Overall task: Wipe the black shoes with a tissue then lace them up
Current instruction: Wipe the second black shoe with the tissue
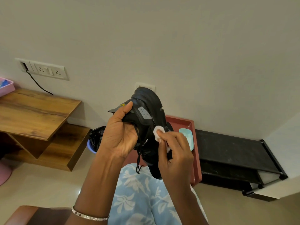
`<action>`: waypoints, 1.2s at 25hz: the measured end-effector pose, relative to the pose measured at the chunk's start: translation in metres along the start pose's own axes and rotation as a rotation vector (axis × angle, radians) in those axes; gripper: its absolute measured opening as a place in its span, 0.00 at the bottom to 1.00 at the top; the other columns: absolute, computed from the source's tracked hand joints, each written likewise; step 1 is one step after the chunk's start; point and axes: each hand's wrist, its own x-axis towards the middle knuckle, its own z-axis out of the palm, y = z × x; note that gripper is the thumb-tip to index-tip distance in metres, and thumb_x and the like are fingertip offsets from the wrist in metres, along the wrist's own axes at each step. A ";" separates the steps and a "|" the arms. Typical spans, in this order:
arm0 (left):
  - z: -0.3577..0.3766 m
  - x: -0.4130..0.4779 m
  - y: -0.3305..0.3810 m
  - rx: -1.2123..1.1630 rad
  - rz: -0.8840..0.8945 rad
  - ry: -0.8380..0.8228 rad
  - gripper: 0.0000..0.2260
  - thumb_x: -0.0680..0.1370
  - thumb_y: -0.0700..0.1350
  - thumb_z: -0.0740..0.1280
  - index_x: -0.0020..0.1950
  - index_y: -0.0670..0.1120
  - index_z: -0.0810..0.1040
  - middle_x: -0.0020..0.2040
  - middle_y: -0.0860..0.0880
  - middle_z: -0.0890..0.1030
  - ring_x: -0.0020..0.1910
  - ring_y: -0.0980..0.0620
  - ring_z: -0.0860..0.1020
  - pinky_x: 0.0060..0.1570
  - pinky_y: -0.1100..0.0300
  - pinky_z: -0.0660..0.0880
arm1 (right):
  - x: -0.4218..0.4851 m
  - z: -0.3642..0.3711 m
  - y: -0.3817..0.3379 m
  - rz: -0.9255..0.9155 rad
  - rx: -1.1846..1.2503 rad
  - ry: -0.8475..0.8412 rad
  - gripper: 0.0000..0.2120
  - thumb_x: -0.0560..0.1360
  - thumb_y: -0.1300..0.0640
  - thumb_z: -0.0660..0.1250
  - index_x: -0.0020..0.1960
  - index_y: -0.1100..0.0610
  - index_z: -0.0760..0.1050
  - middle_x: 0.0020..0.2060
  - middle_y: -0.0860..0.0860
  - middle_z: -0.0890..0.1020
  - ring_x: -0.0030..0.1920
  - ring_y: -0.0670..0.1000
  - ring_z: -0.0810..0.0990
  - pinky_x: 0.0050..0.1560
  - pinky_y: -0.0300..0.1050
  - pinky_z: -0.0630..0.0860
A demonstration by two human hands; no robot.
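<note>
1. As you look down at your hands, a pink tub (6,86) sits at the far left, on the edge of a wooden table (35,111).
2. On the wall above the table is a white plug board (43,69) with a black wire hanging from it.
3. Your left hand (120,133) holds the black shoe (146,114) up in the air, in front of the wall and above your lap. Your fingers curl into the shoe's opening and your thumb presses on its tongue.
4. A loose black lace (138,161) hangs down from the shoe.
5. Your right hand (175,151) pinches a white tissue (156,133) with bent fingers and presses it on the side of the shoe.
6. Behind that hand is a red tray (183,124) with a light blue pack (186,137) in it.
7. A low black shelf (235,146) stands just beside the tray, against the wall.
</note>
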 end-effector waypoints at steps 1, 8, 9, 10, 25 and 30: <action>-0.002 0.002 0.000 -0.010 0.003 0.007 0.15 0.75 0.43 0.66 0.60 0.40 0.79 0.59 0.40 0.83 0.56 0.42 0.83 0.58 0.46 0.79 | -0.005 0.000 0.001 0.018 -0.012 0.005 0.08 0.77 0.63 0.70 0.55 0.61 0.83 0.47 0.53 0.83 0.49 0.49 0.81 0.44 0.42 0.80; -0.001 -0.005 -0.012 0.020 -0.044 -0.032 0.12 0.76 0.43 0.65 0.48 0.38 0.87 0.55 0.38 0.84 0.54 0.43 0.84 0.56 0.49 0.81 | 0.057 0.014 -0.021 -0.037 0.069 0.039 0.08 0.77 0.68 0.69 0.53 0.62 0.83 0.46 0.54 0.82 0.47 0.52 0.81 0.46 0.43 0.78; 0.000 -0.007 -0.014 0.021 -0.044 -0.035 0.12 0.75 0.42 0.65 0.46 0.39 0.87 0.53 0.39 0.85 0.52 0.44 0.85 0.53 0.50 0.82 | 0.061 0.015 -0.024 -0.039 0.070 0.046 0.08 0.78 0.67 0.69 0.54 0.61 0.83 0.46 0.53 0.82 0.47 0.52 0.80 0.47 0.42 0.78; 0.000 -0.009 -0.016 0.019 -0.044 -0.032 0.11 0.75 0.42 0.66 0.45 0.40 0.87 0.53 0.39 0.85 0.51 0.44 0.85 0.53 0.51 0.82 | 0.062 0.015 -0.025 -0.040 0.075 0.051 0.08 0.78 0.67 0.69 0.55 0.61 0.83 0.47 0.53 0.82 0.48 0.52 0.80 0.47 0.42 0.78; -0.003 -0.007 -0.029 -0.008 -0.063 -0.028 0.16 0.77 0.46 0.64 0.57 0.39 0.85 0.61 0.37 0.82 0.63 0.41 0.80 0.66 0.48 0.74 | 0.036 0.011 -0.023 0.113 0.080 0.100 0.07 0.79 0.67 0.68 0.55 0.62 0.82 0.47 0.52 0.83 0.49 0.48 0.81 0.50 0.35 0.77; -0.010 -0.010 -0.026 -0.047 -0.038 -0.085 0.19 0.78 0.51 0.63 0.54 0.39 0.86 0.63 0.36 0.80 0.64 0.41 0.79 0.65 0.47 0.75 | 0.024 0.012 -0.019 0.074 0.097 0.073 0.06 0.80 0.66 0.67 0.55 0.61 0.81 0.48 0.51 0.84 0.49 0.49 0.82 0.47 0.39 0.79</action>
